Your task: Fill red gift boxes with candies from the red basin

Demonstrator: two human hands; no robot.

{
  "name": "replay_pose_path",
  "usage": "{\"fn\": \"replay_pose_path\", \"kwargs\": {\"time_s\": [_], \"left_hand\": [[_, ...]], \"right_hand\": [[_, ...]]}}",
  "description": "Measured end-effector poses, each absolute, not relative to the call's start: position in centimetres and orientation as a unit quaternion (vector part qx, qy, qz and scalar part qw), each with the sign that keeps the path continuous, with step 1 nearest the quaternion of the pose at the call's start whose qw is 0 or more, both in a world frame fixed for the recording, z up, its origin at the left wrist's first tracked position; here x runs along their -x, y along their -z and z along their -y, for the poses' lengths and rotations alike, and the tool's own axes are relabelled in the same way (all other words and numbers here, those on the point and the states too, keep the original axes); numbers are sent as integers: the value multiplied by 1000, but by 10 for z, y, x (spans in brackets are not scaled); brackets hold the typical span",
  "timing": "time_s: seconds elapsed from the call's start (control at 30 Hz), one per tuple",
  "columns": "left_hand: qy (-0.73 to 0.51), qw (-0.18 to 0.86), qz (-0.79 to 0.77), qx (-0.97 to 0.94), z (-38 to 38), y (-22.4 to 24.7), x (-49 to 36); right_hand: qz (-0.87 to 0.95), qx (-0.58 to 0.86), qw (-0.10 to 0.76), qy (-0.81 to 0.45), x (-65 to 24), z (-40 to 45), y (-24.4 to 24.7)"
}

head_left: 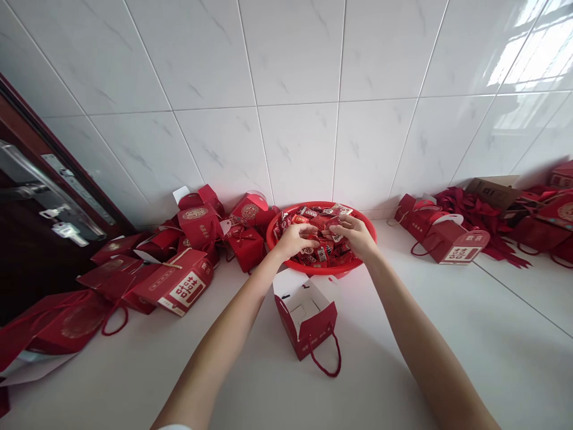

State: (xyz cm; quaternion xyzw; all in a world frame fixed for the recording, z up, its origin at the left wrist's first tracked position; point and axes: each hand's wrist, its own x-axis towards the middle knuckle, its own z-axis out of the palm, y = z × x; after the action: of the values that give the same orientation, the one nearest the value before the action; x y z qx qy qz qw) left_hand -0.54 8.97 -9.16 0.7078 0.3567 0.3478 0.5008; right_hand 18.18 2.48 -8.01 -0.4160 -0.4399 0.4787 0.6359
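Note:
A red plastic basin full of red-wrapped sweets stands against the tiled wall. My left hand is over the left part of the sweets, its fingers apart, with nothing seen in it. Over the right part, my right hand has its thumb and fingers closed around a red-wrapped sweet. In front of the basin, between my forearms, an open red gift box shows its white inside; its dark red cord handle hangs down onto the white surface.
Red gift boxes are heaped at the left, some closed, with more at the right. Red ribbons and a brown box lie behind those. A dark door with keys in its lock is at far left.

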Motion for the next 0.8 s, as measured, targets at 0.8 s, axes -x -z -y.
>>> {"fn": "replay_pose_path", "kwargs": {"time_s": [0.8], "left_hand": [[-246, 557, -331, -721, -83, 80, 3]], "right_hand": [[454, 410, 629, -480, -187, -30, 86]]}}
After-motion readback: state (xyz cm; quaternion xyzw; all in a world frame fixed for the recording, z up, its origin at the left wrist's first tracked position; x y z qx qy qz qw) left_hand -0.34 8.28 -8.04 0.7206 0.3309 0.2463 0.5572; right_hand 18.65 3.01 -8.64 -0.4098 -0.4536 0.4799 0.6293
